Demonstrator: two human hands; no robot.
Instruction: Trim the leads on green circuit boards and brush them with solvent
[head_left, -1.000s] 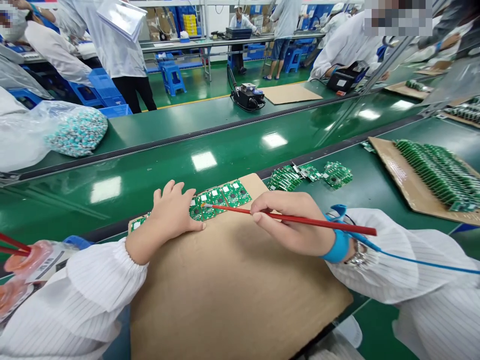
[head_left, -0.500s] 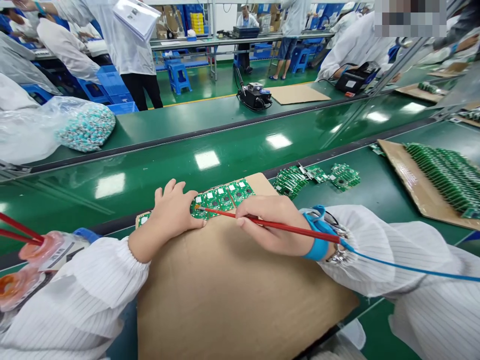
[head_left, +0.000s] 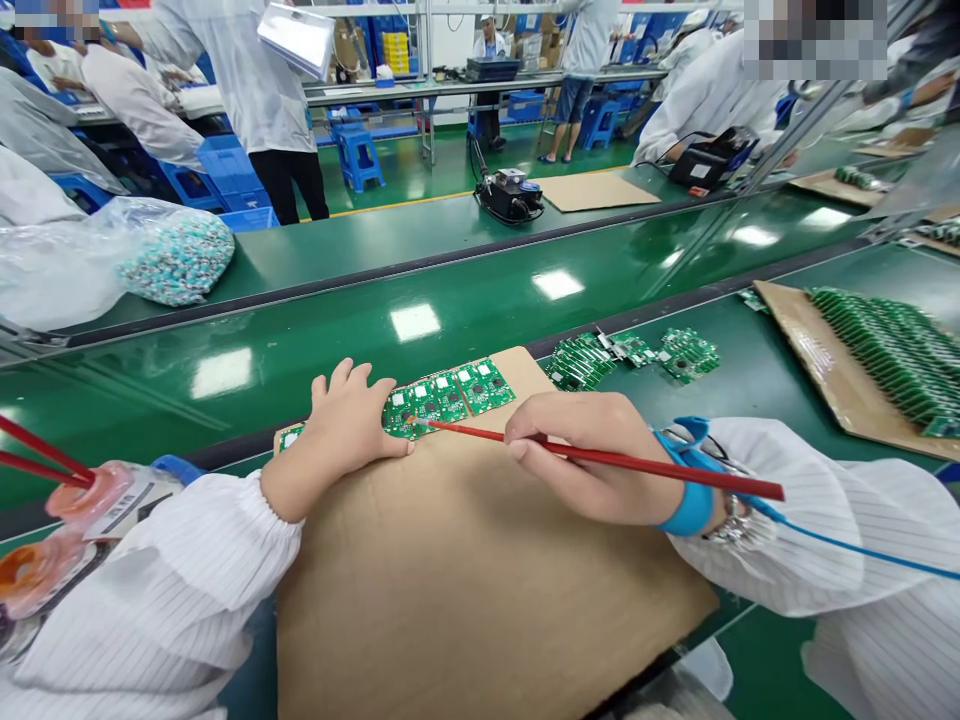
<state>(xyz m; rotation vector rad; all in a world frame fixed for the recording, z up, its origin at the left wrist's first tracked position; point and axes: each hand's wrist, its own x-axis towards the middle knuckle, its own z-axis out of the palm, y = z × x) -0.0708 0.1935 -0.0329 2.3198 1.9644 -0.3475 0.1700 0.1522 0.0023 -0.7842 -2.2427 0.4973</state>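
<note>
A strip of green circuit boards [head_left: 450,395] lies along the far edge of a brown cardboard sheet [head_left: 465,590]. My left hand [head_left: 346,422] lies flat on the strip's left part, fingers spread, pinning it down. My right hand [head_left: 589,455] pinches a thin red-handled brush [head_left: 600,458] like a pen. The brush tip rests on the boards just right of my left thumb. A blue wrist strap [head_left: 686,500] with a blue cord sits on my right wrist.
Loose green boards [head_left: 630,355] lie to the right, and a cardboard tray of stacked boards [head_left: 885,355] further right. A plastic bag of small parts [head_left: 169,255] is far left. Red sticks and tape rolls [head_left: 52,500] sit at near left. Other workers stand beyond the conveyor.
My right hand and the brush slid left along the boards half a second ago, then back to the right. My left hand stayed pressed on the strip.
</note>
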